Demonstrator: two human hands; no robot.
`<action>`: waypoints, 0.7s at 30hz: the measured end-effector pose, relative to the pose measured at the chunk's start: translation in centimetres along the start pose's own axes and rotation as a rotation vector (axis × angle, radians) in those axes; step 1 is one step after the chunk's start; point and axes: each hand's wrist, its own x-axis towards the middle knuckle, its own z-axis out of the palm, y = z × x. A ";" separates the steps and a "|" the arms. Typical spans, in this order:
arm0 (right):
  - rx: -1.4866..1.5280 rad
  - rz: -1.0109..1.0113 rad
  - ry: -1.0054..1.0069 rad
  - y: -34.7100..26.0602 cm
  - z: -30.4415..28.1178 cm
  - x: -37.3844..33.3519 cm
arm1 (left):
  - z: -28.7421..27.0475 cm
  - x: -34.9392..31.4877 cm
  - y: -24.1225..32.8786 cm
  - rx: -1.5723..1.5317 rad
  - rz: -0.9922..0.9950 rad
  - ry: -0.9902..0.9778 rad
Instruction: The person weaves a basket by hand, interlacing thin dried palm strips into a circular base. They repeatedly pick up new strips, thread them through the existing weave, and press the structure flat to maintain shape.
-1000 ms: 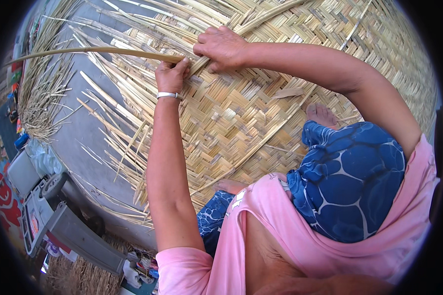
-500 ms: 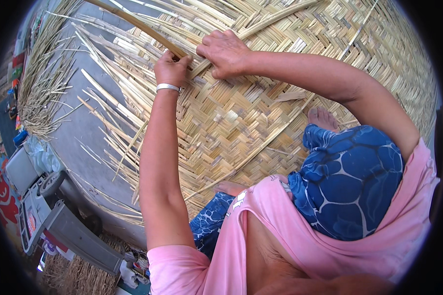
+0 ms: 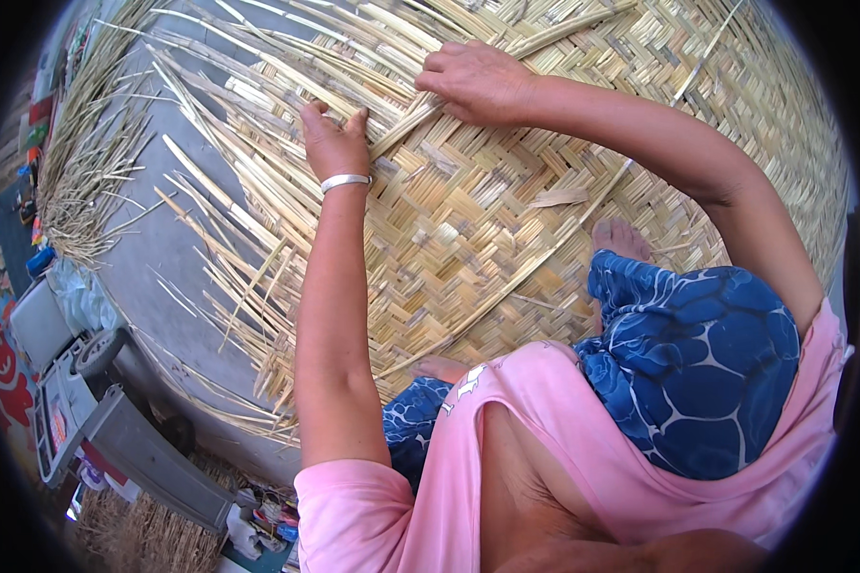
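A large mat point(image 3: 487, 229) of flat, straw-coloured reed strips lies under both my hands, woven in a zigzag pattern. Loose strip ends point(image 3: 229, 205) fan out from its left side. My left hand point(image 3: 337, 143), with a pale bangle at the wrist, is over these loose ends; its thumb and forefinger are apart with nothing between them. Further right and higher, my right hand point(image 3: 478, 84) rests at the weave's working edge, fingers bent down onto a reed strip point(image 3: 406, 124) that runs diagonally there. Its fingertips are partly hidden.
My bare feet point(image 3: 623, 239) are on the mat, below blue patterned trousers point(image 3: 698, 372). A bundle of thin dry stalks point(image 3: 76, 181) lies at far left on the grey floor point(image 3: 177, 258). A grey wheeled plastic object point(image 3: 153, 458) stands lower left.
The long brownish strip has left my left hand, whose fingers have opened. My right hand has moved up and to the right along the weave's edge.
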 end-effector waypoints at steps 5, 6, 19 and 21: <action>-0.042 -0.065 -0.031 1.3 -1.2 -0.4 | -0.3 -1.3 0.2 0.133 0.301 -0.106; -0.030 -0.068 -0.019 1.5 -1.1 -0.2 | -1.0 -2.0 1.7 0.152 0.264 -0.166; -0.070 -0.204 0.230 4.4 -3.3 3.1 | 0.1 -2.2 4.4 0.055 0.085 -0.144; -0.009 -0.178 0.143 4.8 -3.9 4.3 | 0.5 -2.2 4.5 0.052 0.010 -0.063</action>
